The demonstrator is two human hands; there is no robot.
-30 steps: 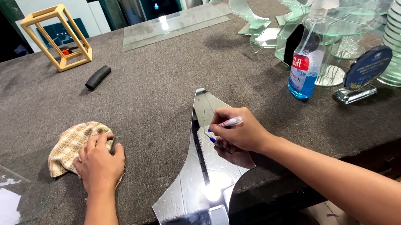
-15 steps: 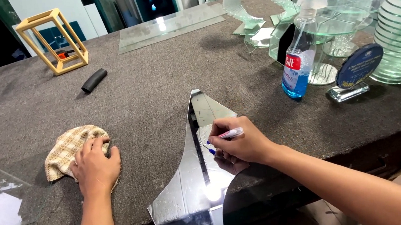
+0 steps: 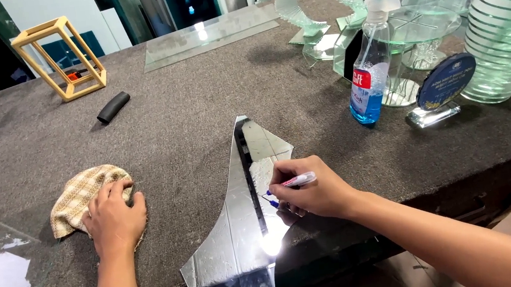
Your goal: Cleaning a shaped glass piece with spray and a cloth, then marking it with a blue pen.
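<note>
Cloths: one checked cloth (image 3: 80, 195), left on the table (image 3: 200, 98).
Left hand (image 3: 115, 218): fingers curled, pressing the cloth.
Mirror pieces: one curved mirror piece (image 3: 239, 227), overhanging the table edge.
Right hand (image 3: 314, 191): fingers pinching one marker (image 3: 291, 183), tip on the mirror piece.
Spray bottles: one spray bottle (image 3: 371, 68), right.

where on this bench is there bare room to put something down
Bare grey top lies between the black tube, the checked cloth and the curved mirror piece. The right end is crowded: spray bottle, glass pieces.
</note>
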